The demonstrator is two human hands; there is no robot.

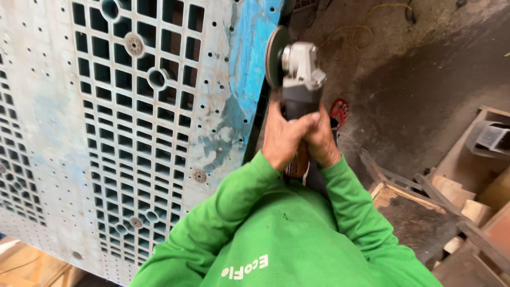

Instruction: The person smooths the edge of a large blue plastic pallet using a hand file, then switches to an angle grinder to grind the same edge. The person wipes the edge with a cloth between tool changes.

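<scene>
Both hands clamped on the grinder (298,79): left hand (282,139) w/ fingers wrapped over the dark body, right hand (323,142) closed on it from the other side, the two touching each other. Grinder sits at approx 12 o'clock from the hands, grey gear head up, disc (275,56) on edge, right at the blue side edge (249,58) of the big grey-blue plastic pallet (79,133), which fills the 9 to 11 o'clock area. Can't tell if disc is touching the plastic or spinning; no sparks or dust seen. No clear cut line visible on the pallet edge, so work looks early or just at contact. Wood frames and offcuts (451,207) lie on the floor (425,79) at 3 to 4 o'clock; a red sandal (339,110) just beyond the hands.
</scene>
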